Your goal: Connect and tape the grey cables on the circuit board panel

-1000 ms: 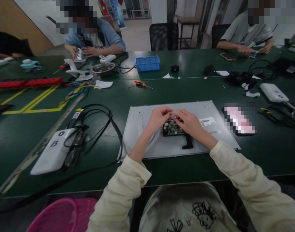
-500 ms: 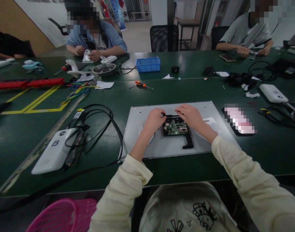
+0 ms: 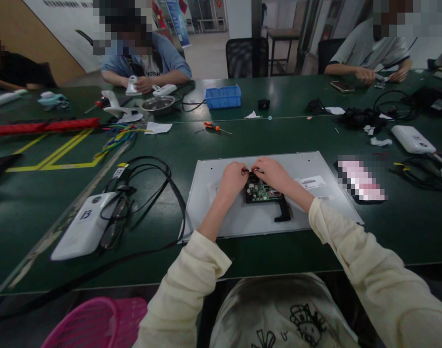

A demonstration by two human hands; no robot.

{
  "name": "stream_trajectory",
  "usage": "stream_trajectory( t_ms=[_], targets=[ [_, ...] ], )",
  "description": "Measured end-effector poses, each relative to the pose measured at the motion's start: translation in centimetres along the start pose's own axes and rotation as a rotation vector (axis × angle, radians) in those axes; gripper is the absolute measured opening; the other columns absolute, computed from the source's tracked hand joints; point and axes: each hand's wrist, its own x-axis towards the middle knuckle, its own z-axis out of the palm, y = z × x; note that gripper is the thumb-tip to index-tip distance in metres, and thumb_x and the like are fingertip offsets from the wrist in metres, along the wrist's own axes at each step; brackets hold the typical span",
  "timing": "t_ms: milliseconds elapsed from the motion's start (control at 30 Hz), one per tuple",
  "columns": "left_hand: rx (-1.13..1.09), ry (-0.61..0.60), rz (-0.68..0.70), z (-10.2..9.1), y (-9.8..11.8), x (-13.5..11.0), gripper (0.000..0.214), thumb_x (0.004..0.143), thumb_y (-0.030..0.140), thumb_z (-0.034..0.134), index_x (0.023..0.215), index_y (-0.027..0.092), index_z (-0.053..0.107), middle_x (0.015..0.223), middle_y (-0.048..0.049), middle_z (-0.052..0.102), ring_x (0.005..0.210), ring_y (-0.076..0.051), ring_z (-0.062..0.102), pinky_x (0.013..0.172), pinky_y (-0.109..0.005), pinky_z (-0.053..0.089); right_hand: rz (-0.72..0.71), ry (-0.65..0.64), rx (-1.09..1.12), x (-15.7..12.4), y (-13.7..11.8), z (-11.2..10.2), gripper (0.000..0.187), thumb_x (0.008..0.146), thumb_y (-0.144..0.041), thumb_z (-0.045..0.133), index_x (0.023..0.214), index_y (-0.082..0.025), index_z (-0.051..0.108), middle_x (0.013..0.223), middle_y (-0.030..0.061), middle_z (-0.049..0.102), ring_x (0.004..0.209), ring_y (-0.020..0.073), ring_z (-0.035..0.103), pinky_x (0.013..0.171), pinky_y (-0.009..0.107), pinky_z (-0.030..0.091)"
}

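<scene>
A green circuit board (image 3: 260, 193) sits in a black plastic frame (image 3: 284, 211), whose arm juts towards me at the lower right. Both lie on a flat grey-white panel (image 3: 238, 220). My left hand (image 3: 234, 180) is closed in a pinch at the frame's upper left corner, on a small dark piece too hidden to name. Close beside it, my right hand (image 3: 273, 174) reaches over the board's upper edge with thumb and forefinger pinched. Whatever those fingers hold is hidden, and the hand covers part of the board.
Left of the panel lie a white power bank (image 3: 85, 224) and black cables (image 3: 168, 183). A phone (image 3: 362, 181) lies to the right. Beyond are an orange screwdriver (image 3: 212, 126), a blue basket (image 3: 222, 98) and a metal bowl (image 3: 159, 104). People sit across the table.
My right hand has moved left along the frame's upper edge, closer to my left hand, and now covers more of the board. My left hand has stayed at the corner.
</scene>
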Motion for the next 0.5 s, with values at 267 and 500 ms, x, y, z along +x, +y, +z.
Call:
stream_trajectory(
  t_ms=[267,500],
  targets=[
    [-0.035,0.011,-0.003,0.1,0.0,-0.1,0.019,0.075,0.010,0.053,0.077,0.017,0.071,0.078,-0.0078,0.066,0.080,-0.022,0.059,0.078,-0.034,0.046,0.058,-0.013,-0.102,-0.3,-0.9,-0.6,0.023,0.092,-0.017,0.047,0.098,-0.019,0.069,0.096,0.0105,0.071,0.089,0.0240,0.063,0.071,0.031,0.041],
    [0.009,0.016,-0.002,0.1,0.3,-0.2,0.018,0.079,0.013,0.052,0.076,0.015,0.071,0.078,-0.0090,0.065,0.080,-0.022,0.059,0.077,-0.034,0.047,0.039,-0.035,-0.130,-0.3,-1.4,-0.5,0.025,0.091,-0.015,0.047,0.097,-0.018,0.071,0.095,0.0119,0.072,0.091,0.0240,0.064,0.075,0.031,0.043]
  ],
)
